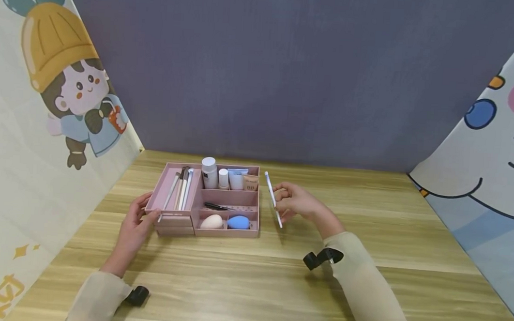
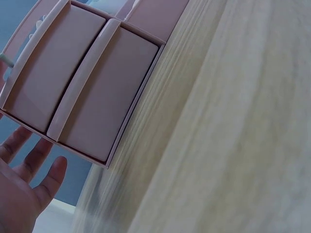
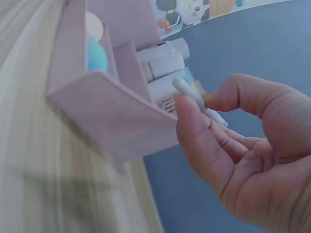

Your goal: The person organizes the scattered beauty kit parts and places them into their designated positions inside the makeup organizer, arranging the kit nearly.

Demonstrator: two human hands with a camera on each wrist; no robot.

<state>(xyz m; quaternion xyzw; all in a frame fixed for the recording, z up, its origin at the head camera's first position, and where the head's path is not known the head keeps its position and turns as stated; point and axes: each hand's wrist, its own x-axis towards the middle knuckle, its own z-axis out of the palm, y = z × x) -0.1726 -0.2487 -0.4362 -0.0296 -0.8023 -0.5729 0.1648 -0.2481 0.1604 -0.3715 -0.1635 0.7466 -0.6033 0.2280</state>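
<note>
My right hand (image 1: 298, 201) pinches a slim white pen-like stick (image 1: 270, 189) between thumb and fingertips, tilted and just right of a pink desktop organizer (image 1: 227, 233). In the right wrist view the rounded end of the stick (image 3: 183, 88) pokes out past the index finger. My left hand (image 1: 133, 226) rests against the organizer's left side near its front corner. Its fingers look fairly straight in the left wrist view, beside two closed drawers (image 2: 109, 97). Several slim sticks (image 1: 182, 188) lie in the organizer's top left tray, one jutting over the front edge.
The organizer's back compartment holds a white bottle (image 1: 210, 173), a smaller white-capped bottle (image 1: 223, 178) and two tubes (image 1: 236, 179). A black pen (image 1: 217, 207) lies in the middle one. A cream sponge (image 1: 212, 221) and a blue sponge (image 1: 238, 222) sit in front. Printed curtains flank the wooden table (image 1: 250, 286).
</note>
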